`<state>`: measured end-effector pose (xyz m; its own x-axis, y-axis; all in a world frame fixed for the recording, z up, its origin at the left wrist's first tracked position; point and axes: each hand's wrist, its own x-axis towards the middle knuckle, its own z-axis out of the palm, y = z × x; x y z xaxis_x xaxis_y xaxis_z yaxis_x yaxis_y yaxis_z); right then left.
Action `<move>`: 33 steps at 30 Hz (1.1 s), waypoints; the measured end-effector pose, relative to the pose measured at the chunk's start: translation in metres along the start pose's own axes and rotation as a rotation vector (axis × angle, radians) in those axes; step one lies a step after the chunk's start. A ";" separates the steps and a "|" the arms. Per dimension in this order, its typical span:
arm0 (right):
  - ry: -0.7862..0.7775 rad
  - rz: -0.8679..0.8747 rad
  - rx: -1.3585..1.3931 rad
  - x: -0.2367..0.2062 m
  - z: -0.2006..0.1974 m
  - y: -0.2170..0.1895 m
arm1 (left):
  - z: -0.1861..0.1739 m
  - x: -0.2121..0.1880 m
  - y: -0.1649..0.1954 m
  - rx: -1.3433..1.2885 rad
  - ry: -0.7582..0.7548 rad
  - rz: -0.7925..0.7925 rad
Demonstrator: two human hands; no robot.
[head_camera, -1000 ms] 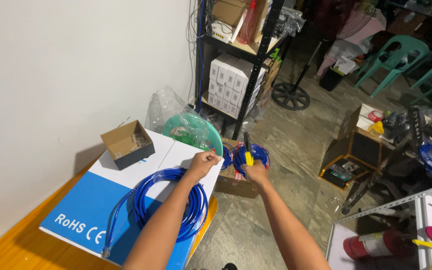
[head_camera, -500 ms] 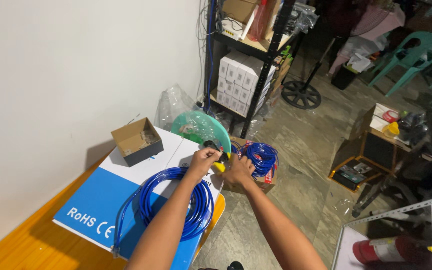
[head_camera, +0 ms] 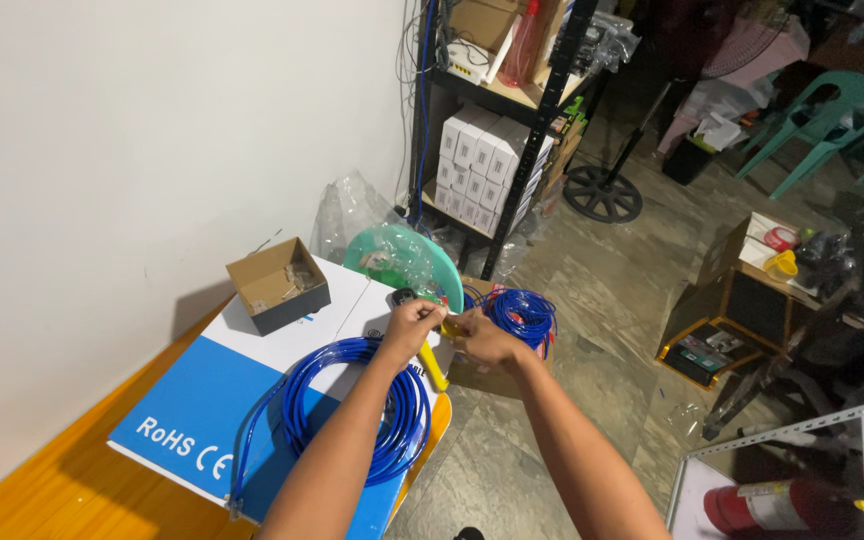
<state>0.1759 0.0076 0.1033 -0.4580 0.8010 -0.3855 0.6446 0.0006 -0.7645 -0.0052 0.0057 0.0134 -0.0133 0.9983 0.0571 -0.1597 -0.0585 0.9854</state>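
blue cable, coiled loose, lies on the blue-and-white carton (head_camera: 252, 400) at my 9 o'clock, with a small open cardboard box (head_camera: 277, 285) at its far corner, about 11 o'clock. the coil of blue cable (head_camera: 357, 405) sits under my left forearm and hangs close to the carton's edge; a tug from my hands could drag loops over that edge, i judge. my left hand (head_camera: 410, 325) is closed, fingers curled round a yellow-handled tool (head_camera: 434, 362) whose handle points down towards me. my right hand (head_camera: 480, 340) meets it at 12 o'clock, fingers pinched together on something small at the tool's head; i cannot tell what, it is hidden between the hands. if that pinch slips, the piece could drop to the stone floor (head_camera: 592, 300) and be hard to find. at 1 o'clock a second bundle of blue cable (head_camera: 522, 315) lies just beyond my knuckles, near enough to tangle with the end i hold.
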 end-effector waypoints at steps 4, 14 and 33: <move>0.098 0.043 0.194 0.005 0.000 0.003 | 0.001 0.003 -0.010 -0.057 -0.018 0.008; 0.366 -0.113 0.278 0.062 0.012 0.038 | 0.002 0.008 -0.028 0.036 -0.003 0.062; 0.668 -0.275 -0.334 0.036 0.022 0.012 | 0.008 0.008 -0.022 0.083 0.043 0.154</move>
<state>0.1532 0.0236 0.0689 -0.2315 0.9356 0.2664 0.7595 0.3450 -0.5515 0.0066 0.0148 -0.0066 -0.0736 0.9764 0.2029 -0.0703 -0.2080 0.9756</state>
